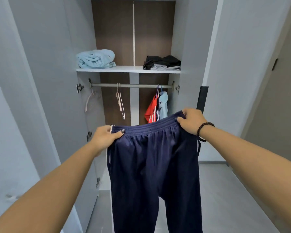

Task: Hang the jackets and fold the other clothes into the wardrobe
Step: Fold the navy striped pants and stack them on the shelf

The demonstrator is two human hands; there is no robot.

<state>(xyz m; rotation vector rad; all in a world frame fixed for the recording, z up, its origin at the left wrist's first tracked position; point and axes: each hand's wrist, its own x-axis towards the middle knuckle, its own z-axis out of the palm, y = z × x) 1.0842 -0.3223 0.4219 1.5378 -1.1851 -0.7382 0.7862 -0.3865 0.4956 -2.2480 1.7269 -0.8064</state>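
I hold navy blue track pants (pixel 154 165) up by the elastic waistband in front of the open wardrobe (pixel 128 69). My left hand (pixel 104 137) grips the waistband's left corner, my right hand (pixel 191 121) grips its right corner, slightly higher. Both legs hang straight down, out of the frame's bottom edge. A thin white stripe runs down the pants' left side. On the wardrobe shelf lie a folded light blue garment (pixel 96 58) at the left and a dark folded pile (pixel 162 63) at the right.
Under the shelf runs a metal rail (pixel 131 85). Empty pale hangers (pixel 120 101) hang at its left and middle; a red jacket (pixel 151 110) and a light blue jacket (pixel 163 105) hang at the right. Grey wardrobe doors (pixel 238 64) stand open on both sides.
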